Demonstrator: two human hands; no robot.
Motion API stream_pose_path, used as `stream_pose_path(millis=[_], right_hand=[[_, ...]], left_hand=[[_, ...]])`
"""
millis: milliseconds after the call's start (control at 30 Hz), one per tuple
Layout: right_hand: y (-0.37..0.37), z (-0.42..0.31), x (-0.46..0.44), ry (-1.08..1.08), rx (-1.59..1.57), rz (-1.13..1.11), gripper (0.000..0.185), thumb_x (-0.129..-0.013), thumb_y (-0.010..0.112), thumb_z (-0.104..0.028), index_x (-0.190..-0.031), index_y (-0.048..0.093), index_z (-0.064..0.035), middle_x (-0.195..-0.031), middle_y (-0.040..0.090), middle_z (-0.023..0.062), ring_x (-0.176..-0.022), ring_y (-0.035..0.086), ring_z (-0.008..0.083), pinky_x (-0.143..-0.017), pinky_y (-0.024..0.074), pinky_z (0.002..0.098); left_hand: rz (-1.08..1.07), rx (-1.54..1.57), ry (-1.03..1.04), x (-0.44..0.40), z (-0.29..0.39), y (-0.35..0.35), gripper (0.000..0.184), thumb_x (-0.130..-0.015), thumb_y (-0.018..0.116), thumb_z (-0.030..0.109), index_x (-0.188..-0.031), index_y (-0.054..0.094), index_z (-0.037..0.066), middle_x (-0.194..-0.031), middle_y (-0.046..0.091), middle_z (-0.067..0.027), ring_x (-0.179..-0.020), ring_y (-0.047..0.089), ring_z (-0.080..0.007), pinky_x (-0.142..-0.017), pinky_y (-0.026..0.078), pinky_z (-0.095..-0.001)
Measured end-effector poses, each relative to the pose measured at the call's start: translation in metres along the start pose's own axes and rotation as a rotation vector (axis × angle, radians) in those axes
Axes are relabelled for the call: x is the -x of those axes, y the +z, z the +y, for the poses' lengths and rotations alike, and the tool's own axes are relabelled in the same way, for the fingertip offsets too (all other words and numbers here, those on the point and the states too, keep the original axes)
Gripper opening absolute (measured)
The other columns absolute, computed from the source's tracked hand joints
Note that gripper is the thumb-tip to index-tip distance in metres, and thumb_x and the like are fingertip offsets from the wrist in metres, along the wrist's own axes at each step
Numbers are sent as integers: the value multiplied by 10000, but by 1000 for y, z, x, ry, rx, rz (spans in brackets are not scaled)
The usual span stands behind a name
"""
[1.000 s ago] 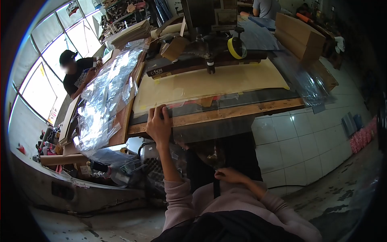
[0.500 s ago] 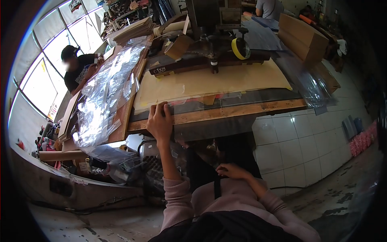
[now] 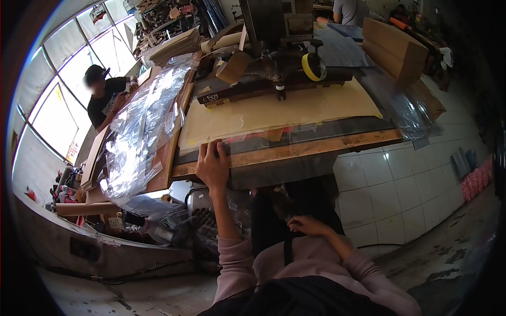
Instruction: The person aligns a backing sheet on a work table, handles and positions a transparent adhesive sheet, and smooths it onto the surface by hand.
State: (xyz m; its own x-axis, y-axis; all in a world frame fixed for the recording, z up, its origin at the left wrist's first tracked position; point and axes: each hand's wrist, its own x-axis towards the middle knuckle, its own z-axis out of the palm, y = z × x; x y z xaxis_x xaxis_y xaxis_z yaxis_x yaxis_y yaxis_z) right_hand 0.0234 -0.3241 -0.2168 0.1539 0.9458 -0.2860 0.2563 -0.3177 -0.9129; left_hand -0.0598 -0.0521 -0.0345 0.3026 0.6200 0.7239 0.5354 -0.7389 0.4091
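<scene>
My left hand rests at the front left of the wooden table edge, fingers bent over a clear plastic sheet that hangs down from the edge. Whether the fingers pinch the sheet cannot be made out. Behind it lies a flat cream board, under the dark bar of a press. My right hand is near my lap with its fingers curled; nothing can be made out in it.
Shiny clear plastic sheets cover the left side table, where a person in a black cap works. A yellow tape roll hangs on the press. A cardboard box stands at the back right. Another person is behind.
The view has shifted slightly. My left hand stays at the table edge. My right hand has moved a little at my lap. The person in the cap has shifted their head.
</scene>
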Motion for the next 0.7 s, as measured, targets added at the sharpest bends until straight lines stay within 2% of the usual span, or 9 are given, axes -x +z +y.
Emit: stream_pose_path(millis=[167, 267, 367, 467, 567, 667, 700], right_hand=[[0, 9, 2, -39, -37, 54, 241, -912, 550, -199, -1036, 592, 3, -896, 674, 97, -828, 651, 149, -754, 495, 274], [3, -2, 5, 57, 19, 73, 223, -912, 548, -184, -1016, 596, 8, -863, 675, 95, -796, 656, 145, -723, 502, 278], [6, 6, -4, -17, 135, 104, 199, -911, 545, -159, -985, 603, 16, -840, 674, 95, -749, 658, 142, -687, 513, 276], [7, 21, -15, -59, -7, 140, 209, -895, 563, -195, -933, 606, 6, -760, 663, 100, -678, 654, 156, -629, 507, 289], [4, 14, -14, -36, -182, 247, 161, -869, 591, -167, -911, 612, -13, -803, 658, 114, -705, 653, 189, -630, 510, 295], [-4, -46, 13, -593, 456, 714, 103, -828, 620, -127, -873, 615, -34, -877, 647, 110, -746, 638, 212, -642, 500, 305], [-17, -81, 24, -731, 563, 819, 90, -814, 625, -113, -866, 612, -42, -899, 638, 103, -761, 627, 223, -658, 492, 319]], left_hand=[[-11, -11, -7, 0, -1, 1, 168, -887, 523, 246, -925, 655, 150, -914, 612, -47, -785, 620, -292, -640, 482, -403], [-3, 13, 3, 0, -1, 1, 171, -889, 519, 242, -928, 656, 148, -920, 615, -47, -787, 621, -294, -641, 483, -402], [3, 9, 5, 1, 0, 1, 172, -889, 517, 237, -929, 655, 144, -925, 617, -45, -793, 621, -296, -645, 485, -405], [-5, 5, -4, 1, 0, 1, 175, -890, 515, 239, -930, 656, 142, -925, 617, -45, -797, 621, -296, -650, 484, -409], [13, 7, 15, 1, 0, 0, 171, -887, 522, 236, -930, 658, 142, -921, 615, -48, -791, 620, -300, -651, 482, -415], [-12, 15, 14, 0, -1, 0, 174, -874, 553, 267, -939, 662, 147, -905, 613, -51, -795, 617, -286, -659, 481, -404], [-20, 27, 28, -4, 0, 1, 180, -867, 565, 281, -941, 663, 150, -898, 611, -49, -803, 614, -279, -665, 479, -401]])
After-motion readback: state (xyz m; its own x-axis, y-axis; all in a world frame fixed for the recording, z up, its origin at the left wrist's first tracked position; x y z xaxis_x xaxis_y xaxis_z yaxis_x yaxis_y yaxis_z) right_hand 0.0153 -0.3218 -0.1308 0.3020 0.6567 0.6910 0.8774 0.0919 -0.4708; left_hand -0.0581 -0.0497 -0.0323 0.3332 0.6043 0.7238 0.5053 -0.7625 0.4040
